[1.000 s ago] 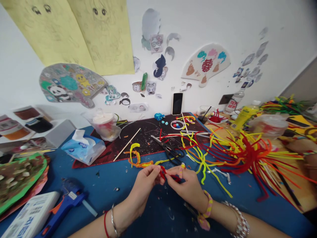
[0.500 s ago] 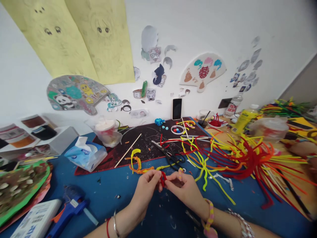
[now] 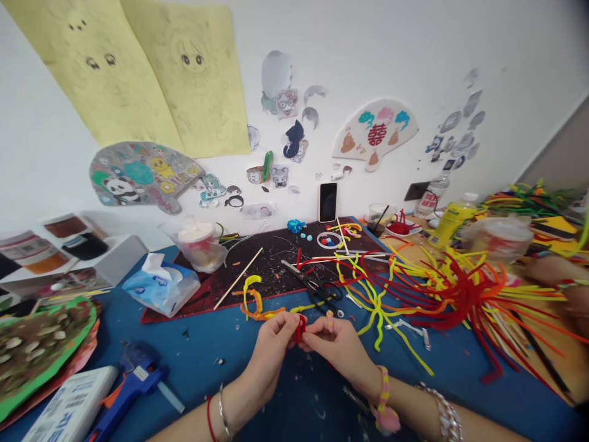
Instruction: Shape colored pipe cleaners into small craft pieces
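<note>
Both my hands work close together over the blue tabletop (image 3: 294, 393). My left hand (image 3: 271, 350) and my right hand (image 3: 335, 347) pinch a small twisted red pipe cleaner (image 3: 300, 328) between their fingers, and my fingers hide much of it. A yellow and orange twist of pipe cleaner (image 3: 253, 304) lies just beyond my left hand. Black-handled scissors (image 3: 317, 288) rest on the dark mat, a little past my right hand. Further right spreads a large tangle of red, yellow and orange pipe cleaners (image 3: 460, 288).
A blue glue gun (image 3: 138, 374) lies at lower left, beside a white box (image 3: 69, 408). A tissue pack (image 3: 161, 285) and plastic cup (image 3: 197, 245) stand near the dark mat (image 3: 271, 264). Another person's hand (image 3: 552, 270) shows at the far right.
The view has tilted slightly since a second ago. My hands have drawn closer together, and the red pipe cleaner now looks more compact between them.
</note>
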Action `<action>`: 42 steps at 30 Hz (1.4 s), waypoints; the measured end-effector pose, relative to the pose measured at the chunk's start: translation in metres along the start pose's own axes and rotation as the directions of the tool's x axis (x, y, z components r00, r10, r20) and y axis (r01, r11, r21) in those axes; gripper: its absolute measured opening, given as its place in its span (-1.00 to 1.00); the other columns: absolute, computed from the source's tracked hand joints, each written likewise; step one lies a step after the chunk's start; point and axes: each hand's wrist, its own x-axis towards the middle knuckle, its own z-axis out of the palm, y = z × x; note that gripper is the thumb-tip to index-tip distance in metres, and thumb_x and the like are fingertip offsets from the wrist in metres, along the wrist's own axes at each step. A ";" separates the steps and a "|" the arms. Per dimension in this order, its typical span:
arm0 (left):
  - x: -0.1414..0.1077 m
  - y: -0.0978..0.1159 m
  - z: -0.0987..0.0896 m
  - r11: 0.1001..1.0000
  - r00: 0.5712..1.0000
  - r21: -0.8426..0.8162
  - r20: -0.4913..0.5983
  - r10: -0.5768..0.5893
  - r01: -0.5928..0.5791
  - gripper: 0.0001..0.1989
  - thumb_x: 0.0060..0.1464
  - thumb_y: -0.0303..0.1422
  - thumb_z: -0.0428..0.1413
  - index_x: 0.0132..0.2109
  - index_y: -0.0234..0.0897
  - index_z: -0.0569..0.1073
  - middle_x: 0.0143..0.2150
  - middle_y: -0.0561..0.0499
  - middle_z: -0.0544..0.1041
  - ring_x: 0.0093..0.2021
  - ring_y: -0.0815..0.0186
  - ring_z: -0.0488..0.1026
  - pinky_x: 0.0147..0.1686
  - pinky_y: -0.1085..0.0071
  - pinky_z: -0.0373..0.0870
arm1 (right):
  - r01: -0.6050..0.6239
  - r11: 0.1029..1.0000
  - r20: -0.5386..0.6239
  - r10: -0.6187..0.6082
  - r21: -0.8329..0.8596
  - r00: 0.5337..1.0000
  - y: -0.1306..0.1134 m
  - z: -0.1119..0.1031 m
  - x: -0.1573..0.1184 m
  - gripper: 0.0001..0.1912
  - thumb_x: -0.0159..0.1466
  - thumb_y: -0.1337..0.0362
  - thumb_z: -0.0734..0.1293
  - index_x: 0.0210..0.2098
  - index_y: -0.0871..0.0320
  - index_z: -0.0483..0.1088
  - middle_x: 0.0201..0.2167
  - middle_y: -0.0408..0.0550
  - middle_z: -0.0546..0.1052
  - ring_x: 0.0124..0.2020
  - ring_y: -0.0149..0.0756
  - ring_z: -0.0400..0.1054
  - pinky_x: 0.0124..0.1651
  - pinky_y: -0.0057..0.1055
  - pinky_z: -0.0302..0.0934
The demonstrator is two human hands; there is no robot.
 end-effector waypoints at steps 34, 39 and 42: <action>-0.004 -0.004 0.004 0.999 0.993 0.014 -0.113 -0.034 0.036 -0.82 -0.11 -0.31 0.15 -0.45 -0.38 0.51 -0.59 0.06 0.40 -0.57 0.47 0.22 -0.53 0.53 0.17 | -0.030 0.991 0.249 0.061 -0.127 0.967 0.003 -0.004 0.001 -0.64 0.12 0.06 0.28 -0.41 0.27 0.46 -0.52 -0.09 0.49 -0.46 -0.38 0.38 -0.28 -0.38 0.30; 0.000 -0.004 -0.001 0.989 0.988 0.138 -0.139 0.067 -0.048 -0.80 -0.10 -0.30 0.14 -0.51 -0.37 0.45 -0.54 0.06 0.38 -0.49 0.44 0.27 -0.47 0.53 0.21 | -0.054 0.990 0.248 0.084 -0.128 0.965 0.006 -0.007 0.004 -0.61 0.11 0.03 0.27 -0.52 0.29 0.42 -0.55 -0.05 0.49 -0.50 -0.38 0.39 -0.32 -0.39 0.31; 0.008 0.000 -0.011 0.957 0.969 0.232 -0.131 0.210 -0.176 -0.83 -0.12 -0.31 0.17 -0.48 -0.35 0.40 -0.49 0.08 0.36 -0.47 0.46 0.27 -0.46 0.55 0.21 | -0.102 0.989 0.257 0.127 -0.107 0.958 0.007 -0.010 0.004 -0.61 0.09 0.02 0.29 -0.45 0.29 0.43 -0.54 -0.04 0.49 -0.52 -0.40 0.39 -0.37 -0.42 0.30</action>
